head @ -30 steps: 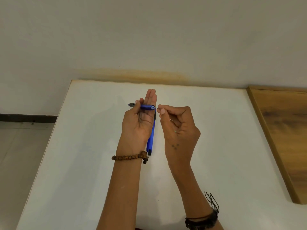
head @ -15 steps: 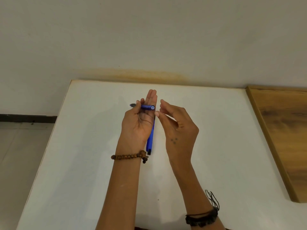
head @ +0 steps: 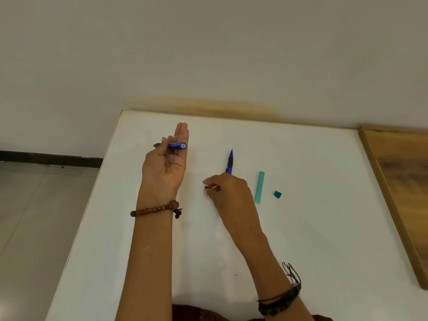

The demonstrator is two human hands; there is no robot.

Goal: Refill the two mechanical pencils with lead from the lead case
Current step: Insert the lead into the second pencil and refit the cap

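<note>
My left hand (head: 165,167) is raised palm up over the white table (head: 312,228), shut on a blue mechanical pencil (head: 177,145). The pencil lies sideways across my fingers, open back end to the right and tip to the left. My right hand (head: 228,193) is down on the table, pinching a small black piece (head: 206,187) between thumb and fingertips. A second blue pencil with a black grip (head: 230,161) lies on the table just beyond that hand, its lower end hidden. The pale green lead case (head: 259,187) lies to its right, with its dark green cap (head: 277,194) beside it.
A wooden board (head: 405,181) runs along the table's right side. The table's left edge drops to a tiled floor (head: 34,216). A wall stands close behind the far edge.
My right hand left the back end of the held pencil and dropped right and down to the table, now pinching a small black piece. The second pencil, case and cap have come into sight.
</note>
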